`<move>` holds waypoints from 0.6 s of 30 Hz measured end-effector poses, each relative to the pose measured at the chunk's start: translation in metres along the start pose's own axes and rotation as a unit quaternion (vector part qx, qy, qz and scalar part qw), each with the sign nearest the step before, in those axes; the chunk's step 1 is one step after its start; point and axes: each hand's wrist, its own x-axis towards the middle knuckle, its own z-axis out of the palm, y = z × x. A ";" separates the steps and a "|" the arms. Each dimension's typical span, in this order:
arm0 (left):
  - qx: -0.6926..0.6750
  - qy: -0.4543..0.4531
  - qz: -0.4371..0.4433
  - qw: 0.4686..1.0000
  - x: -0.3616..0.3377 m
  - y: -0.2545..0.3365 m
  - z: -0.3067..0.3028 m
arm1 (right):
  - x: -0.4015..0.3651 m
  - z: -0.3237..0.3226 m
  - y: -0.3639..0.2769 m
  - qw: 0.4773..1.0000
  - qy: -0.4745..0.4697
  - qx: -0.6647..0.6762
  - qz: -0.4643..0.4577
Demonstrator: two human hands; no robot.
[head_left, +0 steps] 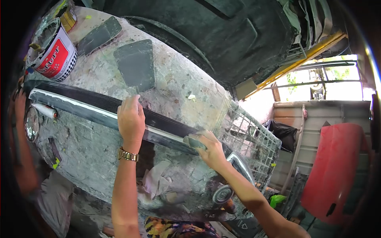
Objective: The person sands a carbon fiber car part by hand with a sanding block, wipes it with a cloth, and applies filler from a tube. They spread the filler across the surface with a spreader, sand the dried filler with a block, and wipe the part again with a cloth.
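Observation:
A long black car trim panel (pixel 91 115) with a white strip along its edge lies across the worktable, slanting down to the right. My left hand (pixel 132 119) is closed over the panel near its middle, with a watch on the wrist. Toward the panel's right end, my right hand (pixel 212 148) grips a small grey-green sanding pad (pixel 194 142) against the white strip. The pad's far side is hidden under my fingers.
Dusty worktable (pixel 206 107) carries a red-labelled filler can (pixel 55 55), two dark sheets (pixel 137 65), a white tube (pixel 44 110), crumpled paper (pixel 154 180) and a round sander-like tool (pixel 223 195). Another person's arm (pixel 22 158) is at left. A red car panel (pixel 335 170) leans right.

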 end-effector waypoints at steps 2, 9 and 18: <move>-0.001 0.001 0.002 1.000 0.004 -0.001 -0.001 | -0.011 -0.001 0.006 1.000 0.004 0.002 0.002; 0.001 0.012 0.021 1.000 0.002 0.000 0.000 | -0.003 -0.002 0.004 1.000 -0.008 0.001 -0.011; 0.010 0.020 0.027 0.999 0.005 -0.002 -0.001 | -0.007 0.001 0.009 1.000 0.010 0.005 -0.019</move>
